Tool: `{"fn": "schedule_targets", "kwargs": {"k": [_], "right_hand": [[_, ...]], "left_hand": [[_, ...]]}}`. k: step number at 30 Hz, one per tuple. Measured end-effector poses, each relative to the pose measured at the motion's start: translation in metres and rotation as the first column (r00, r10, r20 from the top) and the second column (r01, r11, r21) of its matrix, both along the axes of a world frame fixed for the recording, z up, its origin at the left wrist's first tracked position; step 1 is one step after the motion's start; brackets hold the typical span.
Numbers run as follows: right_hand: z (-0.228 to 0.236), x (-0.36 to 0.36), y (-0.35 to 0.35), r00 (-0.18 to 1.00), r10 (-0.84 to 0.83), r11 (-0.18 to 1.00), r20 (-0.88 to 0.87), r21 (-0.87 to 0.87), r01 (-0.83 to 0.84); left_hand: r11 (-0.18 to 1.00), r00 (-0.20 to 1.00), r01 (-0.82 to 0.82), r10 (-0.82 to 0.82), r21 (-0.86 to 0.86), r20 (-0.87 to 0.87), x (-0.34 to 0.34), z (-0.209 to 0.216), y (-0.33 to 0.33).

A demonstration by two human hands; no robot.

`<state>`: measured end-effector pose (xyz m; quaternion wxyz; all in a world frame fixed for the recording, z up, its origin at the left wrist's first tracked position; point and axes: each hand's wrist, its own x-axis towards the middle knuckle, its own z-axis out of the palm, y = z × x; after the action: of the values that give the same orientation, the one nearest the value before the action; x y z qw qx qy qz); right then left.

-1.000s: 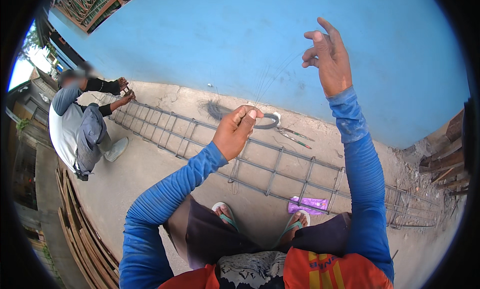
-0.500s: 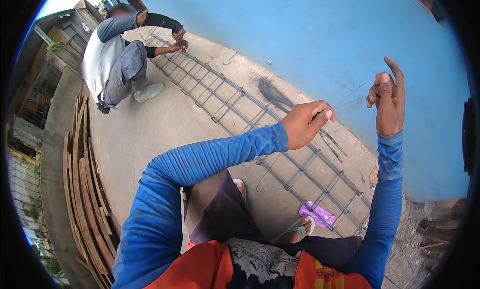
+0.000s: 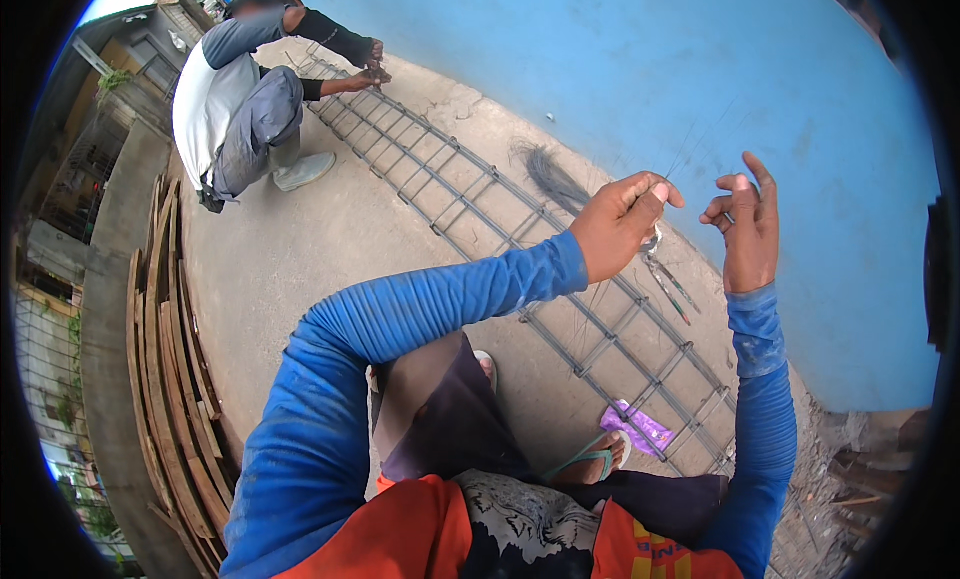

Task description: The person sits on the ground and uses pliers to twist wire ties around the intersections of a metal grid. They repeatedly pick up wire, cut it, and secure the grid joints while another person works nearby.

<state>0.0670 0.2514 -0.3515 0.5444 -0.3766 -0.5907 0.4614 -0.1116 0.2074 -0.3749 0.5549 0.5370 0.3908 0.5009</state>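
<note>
Thin tie wires (image 3: 684,157) stick up from the pinched fingers of my left hand (image 3: 628,224), which hovers over the rebar cage (image 3: 445,194). To its right, my right hand (image 3: 745,234) is raised, index finger stretched and the others loosely bent, with nothing visible in it. Under and beyond my left hand, a pair of pincers (image 3: 668,284) with worn handles lies by the cage's far side. A loose bundle of dark tie wire (image 3: 552,179) rests on the concrete close by.
A purple packet (image 3: 638,429) lies beneath the cage near my sandalled foot (image 3: 597,461). At the cage's far end a person (image 3: 235,109) squats with both hands on the bars. Long wooden boards (image 3: 170,379) are stacked at left; a blue wall (image 3: 640,59) runs along the right.
The wires have come away from my right hand, which has dropped slightly and moved left with its fingers opening. My left hand still pinches them, and they now point upward.
</note>
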Motion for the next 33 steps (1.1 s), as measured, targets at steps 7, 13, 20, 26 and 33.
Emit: {"fn": "schedule_targets", "kwargs": {"k": [7,13,20,26,33], "right_hand": [[-0.049,-0.037,-0.040,0.914,0.347,0.820,-0.209,-0.405,-0.404],[-0.052,-0.043,-0.033,0.878,0.245,0.753,-0.412,-0.489,-0.440],[-0.055,-0.055,-0.039,0.889,0.225,0.792,-0.398,-0.457,-0.405],[-0.053,-0.060,-0.041,0.908,0.184,0.821,-0.375,-0.450,-0.352],[-0.037,-0.052,-0.026,0.932,0.094,0.896,-0.351,-0.378,-0.233]], "left_hand": [[0.976,0.961,-0.214,0.217,-0.040,0.171,-0.003,0.001,0.007],[0.967,0.947,-0.254,0.251,-0.012,0.200,0.000,-0.001,0.010],[0.968,0.913,-0.248,0.243,-0.029,0.327,0.003,-0.001,0.010],[0.969,0.876,-0.234,0.244,-0.076,0.416,0.001,-0.002,0.013],[0.968,0.912,-0.216,0.247,-0.129,0.327,-0.005,0.000,0.011]]}}
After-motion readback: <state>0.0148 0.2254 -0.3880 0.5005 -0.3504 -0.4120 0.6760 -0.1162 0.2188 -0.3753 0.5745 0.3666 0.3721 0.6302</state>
